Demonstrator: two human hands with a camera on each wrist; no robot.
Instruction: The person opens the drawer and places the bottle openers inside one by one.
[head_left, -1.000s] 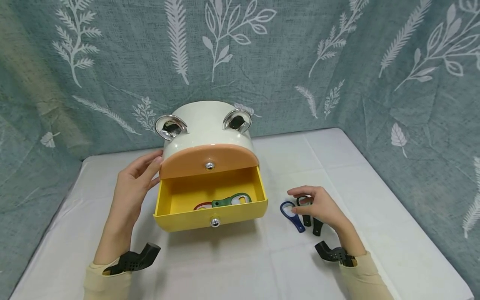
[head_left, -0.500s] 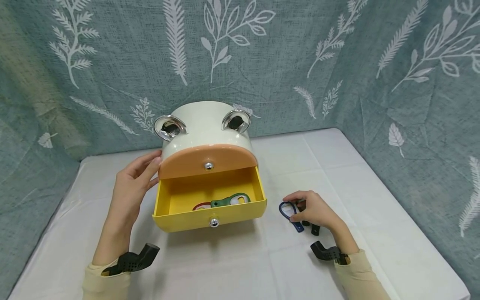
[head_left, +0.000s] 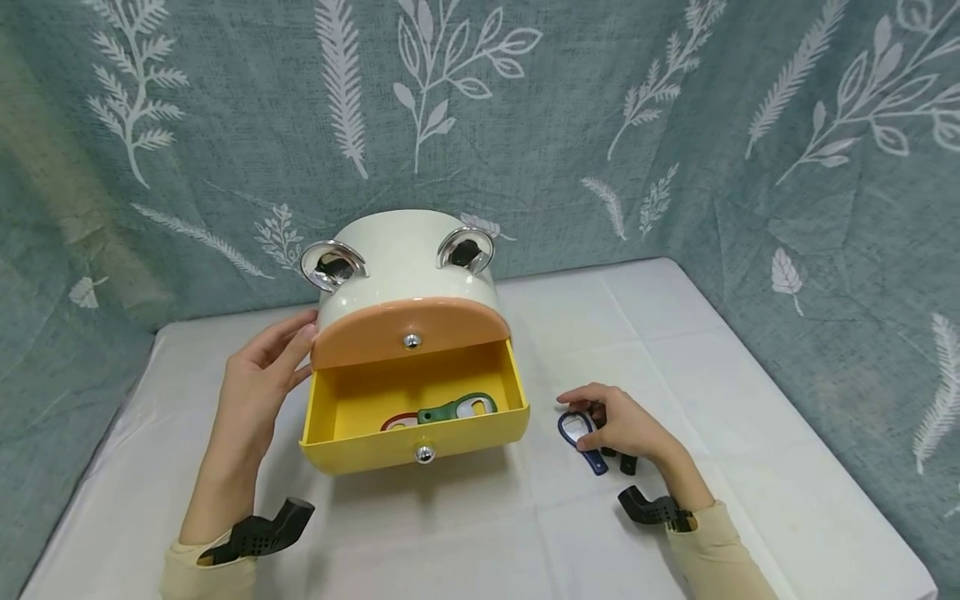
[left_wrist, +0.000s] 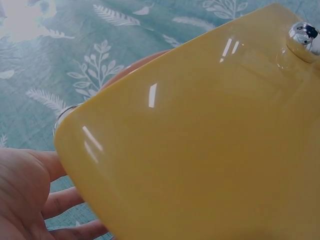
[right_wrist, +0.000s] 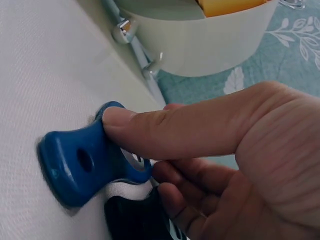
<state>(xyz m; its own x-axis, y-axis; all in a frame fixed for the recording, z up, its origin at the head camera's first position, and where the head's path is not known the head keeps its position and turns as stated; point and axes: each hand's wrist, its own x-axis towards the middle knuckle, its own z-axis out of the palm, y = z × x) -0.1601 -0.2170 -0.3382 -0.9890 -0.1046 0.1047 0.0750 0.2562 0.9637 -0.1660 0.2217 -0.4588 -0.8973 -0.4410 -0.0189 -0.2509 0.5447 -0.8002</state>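
Note:
A white cabinet (head_left: 405, 275) shaped like a frog's head stands with its lower yellow drawer (head_left: 412, 454) pulled out. My left hand (head_left: 258, 383) rests against the cabinet's left side, fingers mostly straight. In that drawer lie a green bottle opener (head_left: 450, 408) and a red one (head_left: 397, 421), the red partly hidden by the drawer front. On the table to the right, my right hand (head_left: 626, 429) pinches a blue bottle opener (right_wrist: 80, 160), the thumb on its ring and the fingers curled on the other side. Black openers (right_wrist: 132, 215) lie under the hand, partly covered.
White cloth covers the table (head_left: 540, 525). A green leaf-patterned curtain (head_left: 555, 125) hangs behind and at the sides. The cabinet's upper orange drawer (head_left: 450, 329) is closed, with a round silver knob.
My right hand has moved slightly left and down onto the blue bottle opener, its thumb and fingers closing in around it. The left hand stays at the cabinet; the head view has shifted slightly.

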